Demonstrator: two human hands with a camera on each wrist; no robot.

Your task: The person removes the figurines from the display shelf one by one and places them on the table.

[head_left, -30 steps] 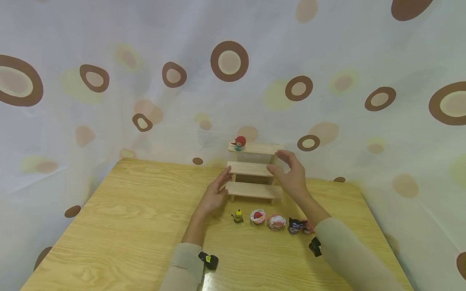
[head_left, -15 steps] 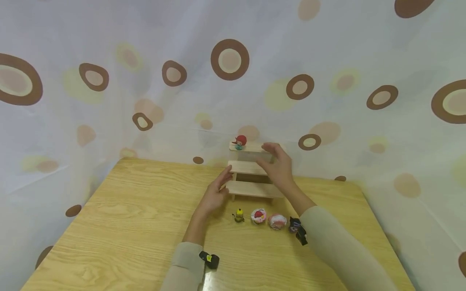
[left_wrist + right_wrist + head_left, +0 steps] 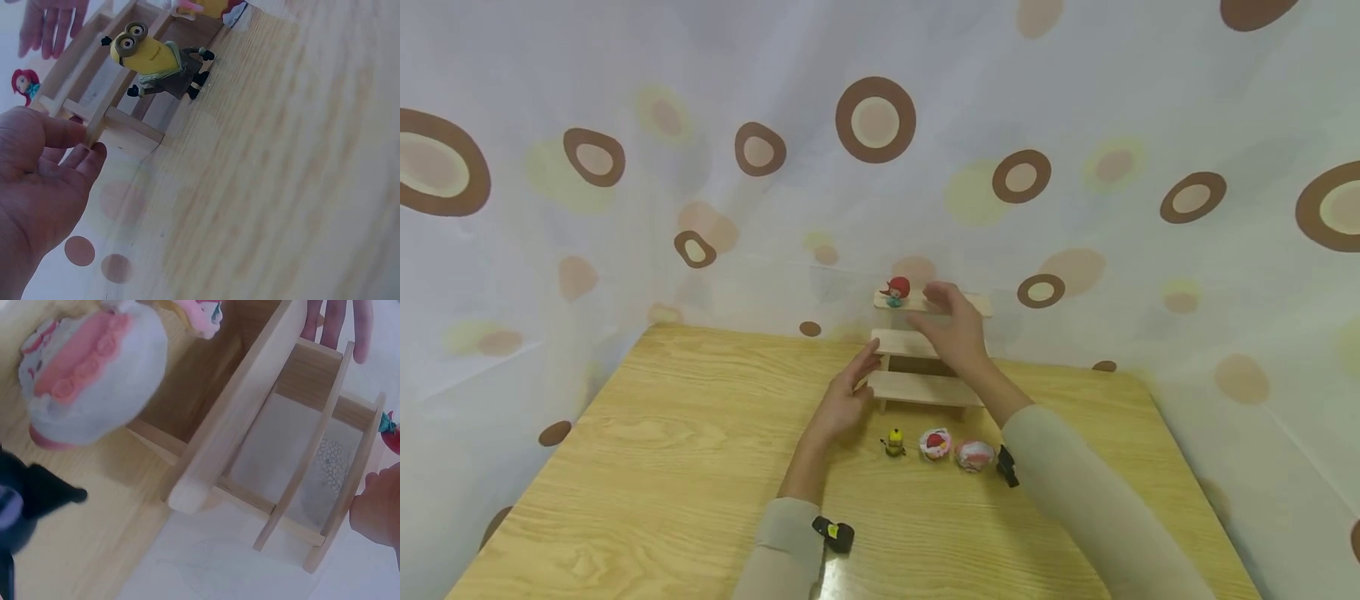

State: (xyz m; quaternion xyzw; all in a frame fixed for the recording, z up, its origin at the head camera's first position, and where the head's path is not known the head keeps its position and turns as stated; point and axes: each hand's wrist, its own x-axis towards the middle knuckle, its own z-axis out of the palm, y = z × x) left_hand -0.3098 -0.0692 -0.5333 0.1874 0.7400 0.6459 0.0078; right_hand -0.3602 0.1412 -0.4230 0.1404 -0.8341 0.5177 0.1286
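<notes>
A three-tier wooden display stand stands near the back of the table. My left hand pinches the left end of its middle shelf between thumb and fingers, seen closely in the left wrist view. On the top shelf's left end sits a red-haired figurine. My right hand is raised at the top shelf, just right of that figurine; its thumb and fingers are apart and no object shows between them. In front of the stand are a yellow Minion figurine, a white-and-pink figurine and a pink-and-white one.
A black figurine appears at the edge of the right wrist view; my sleeve covers its place in the head view. A spotted sheet hangs behind the wooden table. A black wrist camera sits on the left cuff.
My right hand has moved left along the stand, from its right end toward the red-haired figurine. Its sleeve now covers the figurines at the row's right end. My left hand has stayed in place.
</notes>
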